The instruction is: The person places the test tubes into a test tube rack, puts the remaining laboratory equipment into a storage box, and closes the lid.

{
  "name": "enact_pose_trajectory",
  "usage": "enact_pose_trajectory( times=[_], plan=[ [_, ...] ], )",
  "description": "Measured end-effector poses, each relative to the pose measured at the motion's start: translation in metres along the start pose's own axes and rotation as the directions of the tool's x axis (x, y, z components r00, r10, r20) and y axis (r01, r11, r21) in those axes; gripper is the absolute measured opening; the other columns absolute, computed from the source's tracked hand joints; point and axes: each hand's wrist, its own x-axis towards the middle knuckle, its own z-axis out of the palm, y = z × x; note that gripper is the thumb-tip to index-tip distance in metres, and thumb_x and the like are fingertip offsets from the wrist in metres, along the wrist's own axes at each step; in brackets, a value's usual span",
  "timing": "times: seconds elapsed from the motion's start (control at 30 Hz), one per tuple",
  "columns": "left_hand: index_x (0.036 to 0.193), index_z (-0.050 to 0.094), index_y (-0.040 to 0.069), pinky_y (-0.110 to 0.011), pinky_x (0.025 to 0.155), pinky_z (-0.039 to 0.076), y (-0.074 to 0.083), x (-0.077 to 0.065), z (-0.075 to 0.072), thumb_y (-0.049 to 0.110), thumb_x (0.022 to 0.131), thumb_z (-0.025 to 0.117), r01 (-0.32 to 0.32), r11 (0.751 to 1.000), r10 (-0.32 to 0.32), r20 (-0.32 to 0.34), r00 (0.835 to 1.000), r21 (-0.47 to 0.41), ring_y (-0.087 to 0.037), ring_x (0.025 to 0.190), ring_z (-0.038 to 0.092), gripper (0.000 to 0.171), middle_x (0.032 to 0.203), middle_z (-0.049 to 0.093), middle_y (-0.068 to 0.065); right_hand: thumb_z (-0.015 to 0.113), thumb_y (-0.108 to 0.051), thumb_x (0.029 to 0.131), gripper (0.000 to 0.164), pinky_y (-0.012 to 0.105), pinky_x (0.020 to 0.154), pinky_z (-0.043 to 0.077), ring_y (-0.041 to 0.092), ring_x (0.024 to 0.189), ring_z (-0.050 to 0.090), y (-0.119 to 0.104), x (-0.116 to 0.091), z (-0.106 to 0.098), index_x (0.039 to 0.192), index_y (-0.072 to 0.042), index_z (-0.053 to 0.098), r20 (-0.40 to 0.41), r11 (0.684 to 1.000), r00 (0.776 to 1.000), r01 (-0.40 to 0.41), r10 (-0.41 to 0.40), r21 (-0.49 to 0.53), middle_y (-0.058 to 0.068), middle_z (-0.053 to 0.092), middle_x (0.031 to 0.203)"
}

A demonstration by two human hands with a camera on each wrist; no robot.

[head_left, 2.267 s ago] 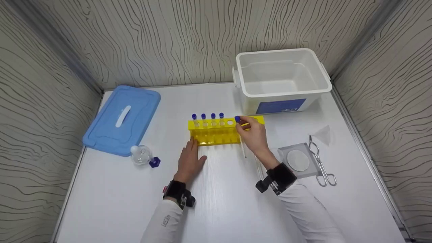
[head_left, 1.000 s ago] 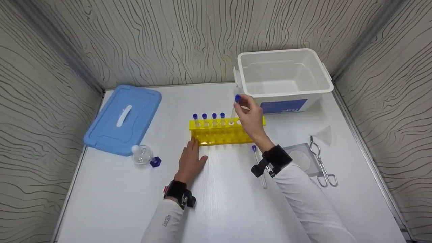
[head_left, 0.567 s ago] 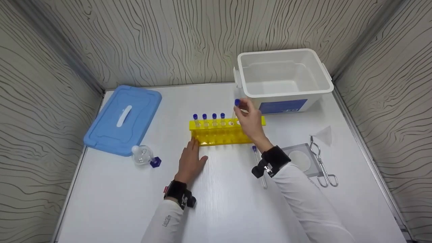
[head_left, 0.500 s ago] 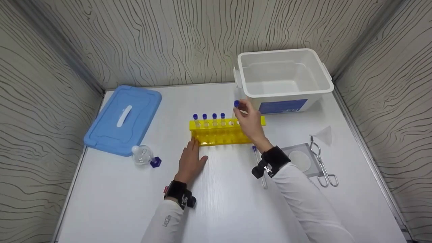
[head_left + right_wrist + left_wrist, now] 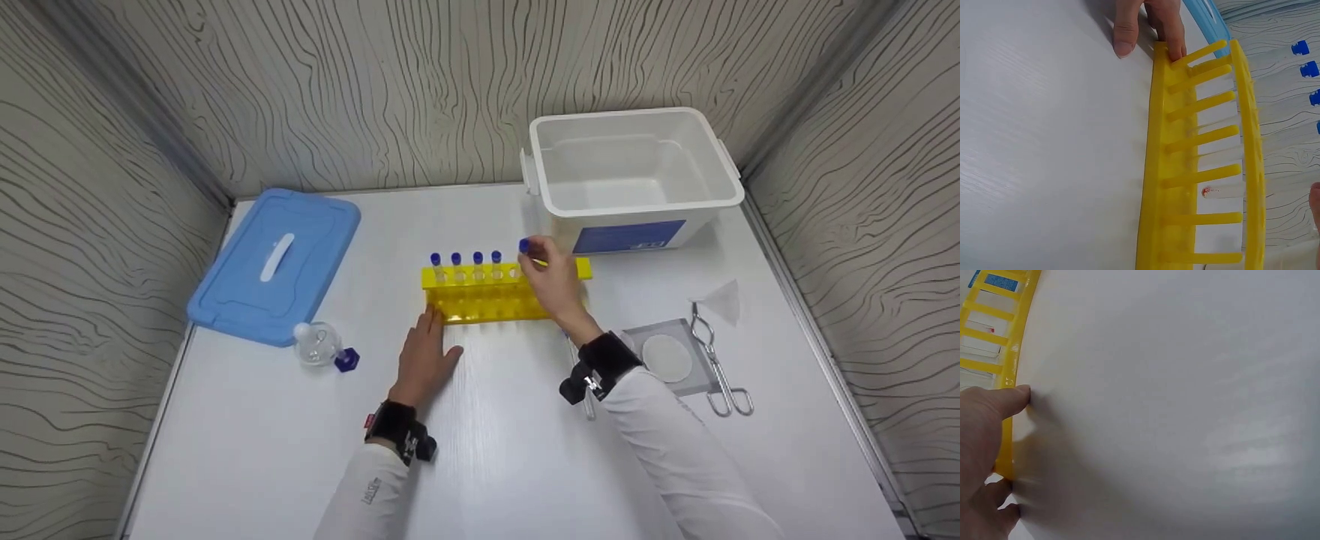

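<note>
A yellow test tube rack (image 5: pixel 487 304) stands mid-table, with several blue-capped test tubes (image 5: pixel 478 259) upright in its left holes. My right hand (image 5: pixel 556 281) pinches another test tube (image 5: pixel 524 245) near its blue cap. In the right wrist view this tube's lower end (image 5: pixel 1224 192), with a reddish spot at the tip, sits below the rack's top plate. My left hand (image 5: pixel 424 364) rests at the rack's left end, fingertips touching its base and thumb spread on the table. One more test tube (image 5: pixel 589 407) lies on the table, partly hidden under my right wrist.
Behind the rack on the right stands a white bin (image 5: pixel 551 202). A blue lid (image 5: pixel 315 247) lies at left, near a round glass vessel (image 5: pixel 316 345) and a dark blue hexagonal piece (image 5: pixel 347 360). At right are a wire gauze (image 5: pixel 666 358), crucible tongs (image 5: pixel 716 367) and a clear funnel (image 5: pixel 724 301).
My right hand has brought the test tube from in front of the rack to above a hole, then lowered it into the rack. The left hand stays at the rack's end.
</note>
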Motion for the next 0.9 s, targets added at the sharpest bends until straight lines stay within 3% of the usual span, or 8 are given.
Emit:
enact_pose_trajectory(
  times=[0.6,0.9],
  plan=[
    [0.158,0.023,0.005,-0.05,0.12,0.032,-0.001,0.0,-0.001,0.036,0.094,0.066,-0.02,1.0,0.02,0.008,1.0,0.007,-0.035,0.148,0.034,0.083,0.165,0.023,-0.014,0.065,-0.013,0.095,0.03,0.04,0.096,0.057,0.031,0.112,0.069,0.011,-0.003,0.004,0.122,-0.002,0.061,0.023,0.998,1.0,-0.019,0.021,-0.061,0.017,0.07,0.119],
    [0.158,0.023,0.006,-0.049,0.119,0.034,-0.002,0.001,0.0,0.036,0.093,0.066,-0.022,1.0,0.022,0.0,1.0,0.003,-0.035,0.145,0.037,0.084,0.164,0.025,-0.013,0.065,-0.016,0.095,0.033,0.04,0.097,0.056,0.028,0.113,0.067,0.008,-0.015,-0.004,0.125,-0.005,0.062,0.02,0.996,0.998,-0.05,0.052,-0.073,0.014,0.068,0.123]
  ],
)
